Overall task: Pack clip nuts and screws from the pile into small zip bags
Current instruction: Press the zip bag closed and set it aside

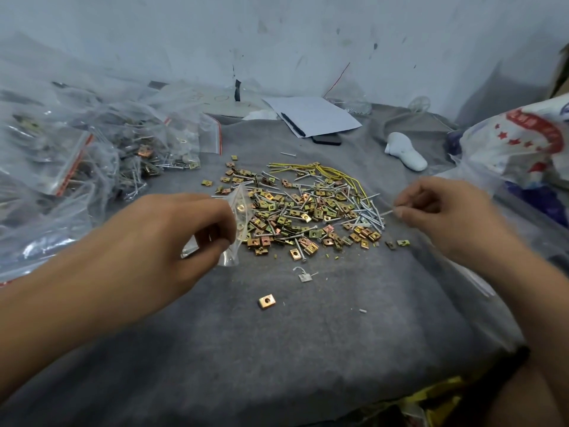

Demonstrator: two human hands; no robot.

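The left hand (172, 232) grips a small clear zip bag (238, 223) beside the pile (308, 208) of clip nuts and screws on the bench (277, 349); the right hand (437, 208) pinches one screw (388, 212).

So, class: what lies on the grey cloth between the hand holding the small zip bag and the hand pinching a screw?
In the head view, the pile of clip nuts and screws lies between left hand and right hand.

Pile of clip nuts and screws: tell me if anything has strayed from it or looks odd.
One clip nut lies alone on the grey cloth, well nearer the camera than the pile. A small grey metal piece sits apart between them, and yellow wire is tangled into the pile's far edge.
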